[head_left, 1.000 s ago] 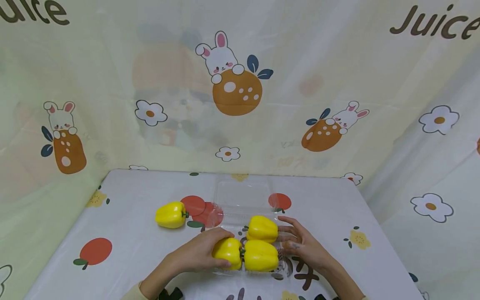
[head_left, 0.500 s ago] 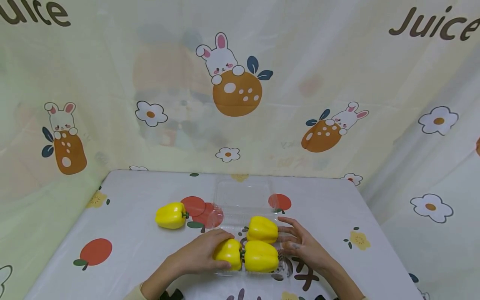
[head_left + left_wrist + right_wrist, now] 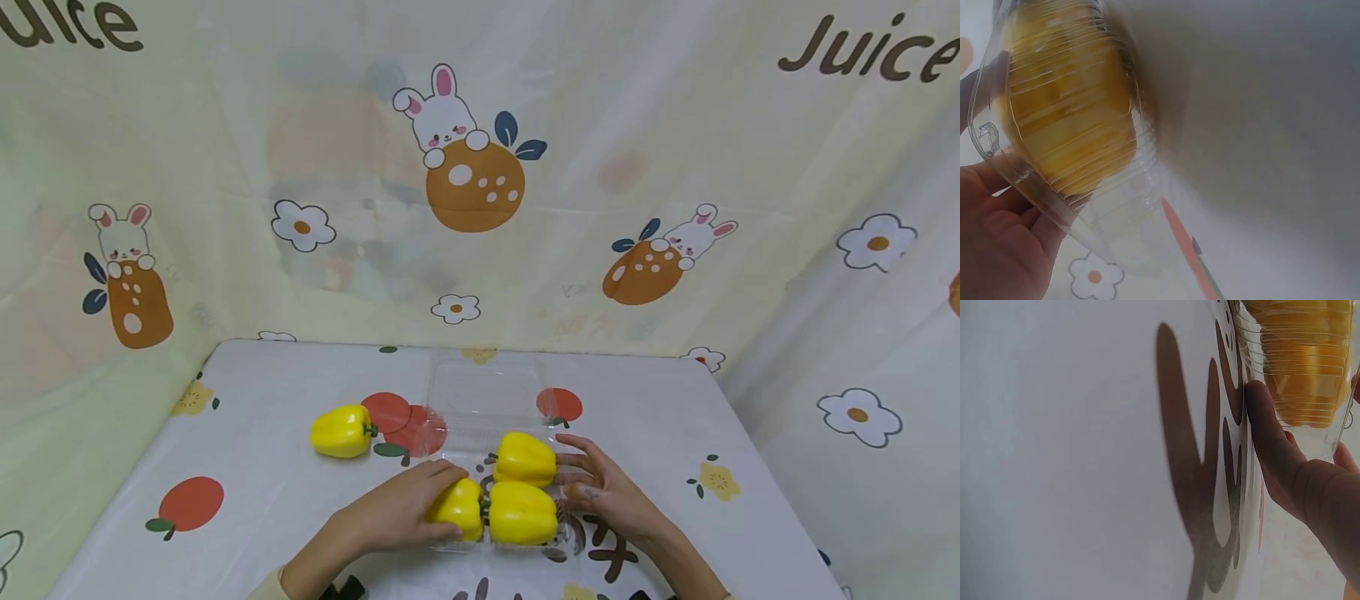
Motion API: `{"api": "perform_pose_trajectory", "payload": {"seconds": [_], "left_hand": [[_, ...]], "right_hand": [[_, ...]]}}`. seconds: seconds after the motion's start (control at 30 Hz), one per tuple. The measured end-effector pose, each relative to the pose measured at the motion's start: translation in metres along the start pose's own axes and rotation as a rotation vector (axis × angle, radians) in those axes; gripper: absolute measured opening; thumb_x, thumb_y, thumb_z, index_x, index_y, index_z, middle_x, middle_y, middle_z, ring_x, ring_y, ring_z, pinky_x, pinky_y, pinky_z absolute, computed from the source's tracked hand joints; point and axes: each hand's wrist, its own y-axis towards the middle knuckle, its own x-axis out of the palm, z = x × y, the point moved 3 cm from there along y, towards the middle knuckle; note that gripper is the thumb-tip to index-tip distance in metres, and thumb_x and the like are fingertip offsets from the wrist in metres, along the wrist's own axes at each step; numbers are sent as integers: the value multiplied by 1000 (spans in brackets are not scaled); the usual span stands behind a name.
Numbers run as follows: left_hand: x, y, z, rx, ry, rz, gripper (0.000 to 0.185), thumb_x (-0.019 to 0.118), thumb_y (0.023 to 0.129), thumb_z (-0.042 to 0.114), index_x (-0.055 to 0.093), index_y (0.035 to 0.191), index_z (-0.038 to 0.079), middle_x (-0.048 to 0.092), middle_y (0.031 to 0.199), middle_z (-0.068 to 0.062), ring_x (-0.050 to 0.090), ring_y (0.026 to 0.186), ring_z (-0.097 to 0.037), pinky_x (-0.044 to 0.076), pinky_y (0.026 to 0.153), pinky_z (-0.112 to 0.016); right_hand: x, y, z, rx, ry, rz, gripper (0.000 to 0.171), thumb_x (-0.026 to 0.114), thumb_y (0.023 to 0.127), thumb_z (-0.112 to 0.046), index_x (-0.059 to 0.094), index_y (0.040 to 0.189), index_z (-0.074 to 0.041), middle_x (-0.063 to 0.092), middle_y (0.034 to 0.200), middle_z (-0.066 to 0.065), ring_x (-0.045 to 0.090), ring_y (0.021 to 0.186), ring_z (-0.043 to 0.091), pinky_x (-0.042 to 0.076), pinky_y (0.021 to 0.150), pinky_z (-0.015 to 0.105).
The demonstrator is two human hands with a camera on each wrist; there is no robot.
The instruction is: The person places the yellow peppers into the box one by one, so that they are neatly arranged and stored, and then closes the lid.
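Observation:
A hinged clear plastic box (image 3: pixel 1110 219) lies on the table, its lid (image 3: pixel 487 387) folded back. In its front left corner is a yellow bell pepper (image 3: pixel 465 510), held by my left hand (image 3: pixel 405 508) with thumb on the near side and fingers on the far side. Two more peppers sit inside at the right, a front one (image 3: pixel 522 513) and a back one (image 3: pixel 525 458). My right hand (image 3: pixel 607 492) rests against the box's right wall with fingers spread; in the right wrist view its thumb (image 3: pixel 1260 406) touches low on the ribbed plastic.
Another yellow bell pepper (image 3: pixel 342 431) lies on the table left of the box, stem toward the right. A printed white cloth (image 3: pixel 300 500) covers the table. Behind it hangs a cream curtain (image 3: pixel 360 275) with rabbit and flower prints.
The left hand and its pepper have shifted very slightly. The right hand, the box and the other peppers stay where they were.

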Motion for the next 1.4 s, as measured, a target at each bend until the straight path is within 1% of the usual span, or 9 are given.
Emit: {"api": "perform_pose_trajectory", "payload": {"seconds": [0.2, 0.4, 0.7, 0.8, 0.97, 1.1, 1.2, 1.33, 1.4], "left_hand": [[0, 0, 1, -11, -3, -2, 70, 77, 93, 51, 56, 151, 17, 59, 152, 0, 59, 136, -19, 50, 118, -45], [2, 1, 0, -12, -16, 5, 74, 77, 93, 52, 53, 153, 15, 57, 155, -1, 57, 138, -21, 49, 119, -47], [0, -1, -1, 8, -15, 11, 77, 76, 94, 52, 50, 157, 15, 55, 158, -1, 54, 143, -22, 46, 122, -48], [0, -1, -1, 15, -26, 13, 80, 76, 94, 52, 46, 160, 19, 54, 159, 0, 53, 144, -21, 46, 122, -49], [1, -2, -2, 41, -80, 29, 86, 75, 94, 54, 35, 166, 29, 49, 163, 7, 49, 147, -20, 45, 122, -51], [1, -3, -4, 51, -116, 43, 83, 73, 95, 56, 36, 165, 33, 47, 164, 11, 48, 147, -19, 45, 122, -52], [1, -3, -4, 46, -145, 56, 79, 71, 96, 58, 37, 163, 37, 46, 165, 12, 48, 148, -20, 46, 120, -55], [-1, -5, -7, 44, -195, 75, 74, 69, 97, 57, 36, 161, 44, 43, 166, 15, 45, 153, -23, 43, 121, -59], [-2, -6, -8, 48, -229, 81, 72, 70, 97, 56, 37, 160, 46, 43, 166, 16, 46, 152, -23, 44, 121, -59]], "right_hand": [[0, 0, -1, 8, 0, 5, 81, 69, 101, -14, 23, 167, -22, 35, 165, 30, 60, 133, 33, 61, 103, 48], [0, 1, -1, 9, 4, 8, 82, 69, 99, -11, 24, 167, -22, 35, 165, 30, 60, 133, 33, 61, 103, 48], [-1, 1, -1, 6, 1, 1, 81, 69, 100, -12, 24, 167, -22, 35, 166, 30, 60, 134, 33, 60, 103, 49], [-1, 1, 0, 7, -8, 5, 81, 69, 100, -13, 24, 167, -22, 36, 165, 30, 60, 134, 32, 60, 104, 49], [-1, 1, 0, 24, -19, 22, 80, 70, 99, -14, 27, 166, -24, 38, 165, 28, 61, 134, 32, 61, 103, 48], [-1, 1, 0, 21, -26, 25, 81, 70, 99, -13, 27, 166, -23, 37, 165, 29, 61, 135, 34, 60, 103, 49], [-1, 1, 0, 19, -28, 28, 81, 71, 98, -13, 27, 166, -23, 37, 165, 29, 61, 135, 34, 60, 103, 50], [0, 1, 1, 25, -19, 30, 81, 70, 98, -12, 27, 166, -23, 38, 165, 29, 61, 134, 33, 61, 103, 49], [0, 0, 0, 22, -16, 26, 80, 69, 99, -12, 27, 166, -23, 37, 165, 29, 61, 134, 32, 61, 102, 48]]}}
